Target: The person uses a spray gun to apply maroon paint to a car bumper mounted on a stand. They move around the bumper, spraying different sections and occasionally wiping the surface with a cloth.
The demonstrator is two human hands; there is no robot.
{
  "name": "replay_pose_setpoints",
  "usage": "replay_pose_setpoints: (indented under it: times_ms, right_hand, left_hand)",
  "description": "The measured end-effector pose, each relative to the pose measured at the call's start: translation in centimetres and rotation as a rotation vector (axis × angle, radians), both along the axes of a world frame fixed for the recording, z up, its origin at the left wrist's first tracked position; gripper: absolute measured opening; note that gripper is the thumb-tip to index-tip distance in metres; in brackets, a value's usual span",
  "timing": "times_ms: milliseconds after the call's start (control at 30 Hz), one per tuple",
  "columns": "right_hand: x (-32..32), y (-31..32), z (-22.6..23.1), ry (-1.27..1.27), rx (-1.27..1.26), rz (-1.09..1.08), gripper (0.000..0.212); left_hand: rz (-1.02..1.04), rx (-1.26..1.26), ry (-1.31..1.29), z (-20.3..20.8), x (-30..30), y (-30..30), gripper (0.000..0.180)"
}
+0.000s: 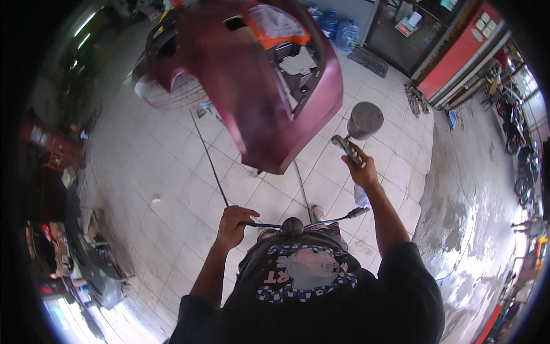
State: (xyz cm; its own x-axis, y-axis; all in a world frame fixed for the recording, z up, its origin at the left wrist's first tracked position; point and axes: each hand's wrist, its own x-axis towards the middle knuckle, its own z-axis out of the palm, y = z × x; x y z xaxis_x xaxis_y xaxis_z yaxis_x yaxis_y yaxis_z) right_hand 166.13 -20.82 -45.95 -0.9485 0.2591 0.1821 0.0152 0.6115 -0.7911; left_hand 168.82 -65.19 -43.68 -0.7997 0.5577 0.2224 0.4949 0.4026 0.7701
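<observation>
My right hand (pixel 365 167) is closed round the handle of a metal spray gun (pixel 348 150), with a round grey cup (pixel 365 119) on top. Ahead of it stands a glossy maroon car bumper (pixel 246 86), apart from the gun. My left hand (pixel 232 225), low and close to my body, is closed round a thin dark hose (pixel 262 225). In front of my shirt, this hose meets a dark round piece (pixel 293 227). A blue hose (pixel 327 221) continues from there to a dark connector (pixel 358 212) below my right forearm.
A thin black line (pixel 208 152) runs across the tiled floor (pixel 172 200) on the left, another near my feet. Behind the bumper are blue water jugs (pixel 347 34) and a doormat (pixel 368 61). Sandals (pixel 416 100) lie beside a red wall (pixel 458 51); motorbikes (pixel 524 172) stand far right.
</observation>
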Motion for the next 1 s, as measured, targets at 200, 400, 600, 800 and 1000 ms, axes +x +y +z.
replay_pose_setpoints:
  times_ms: [200,400,600,800,1000]
  right_hand:
    - [4.8,-8.3,0.7,-0.193,-0.01,0.098,0.054]
    - [6.7,-14.2,-1.6,-0.301,-0.108,0.18,0.049]
    - [4.0,-12.9,-2.2,-0.204,-0.255,0.131,0.039]
    - [-0.4,-4.8,1.7,-0.135,-0.248,0.002,0.036]
    - [-5.2,3.6,4.1,-0.152,-0.214,-0.157,0.023]
  left_hand:
    - [-0.019,0.052,0.02,-1.1,0.7,-3.2,0.021]
    - [-0.033,0.025,-0.015,-2.1,0.8,-6.5,0.021]
    - [-0.017,0.093,-0.015,-2.1,0.8,-7.6,0.021]
    - [0.02,0.141,0.028,-1.3,0.0,-5.1,0.023]
    - [0.076,0.137,0.055,0.3,-0.8,-1.2,0.02]
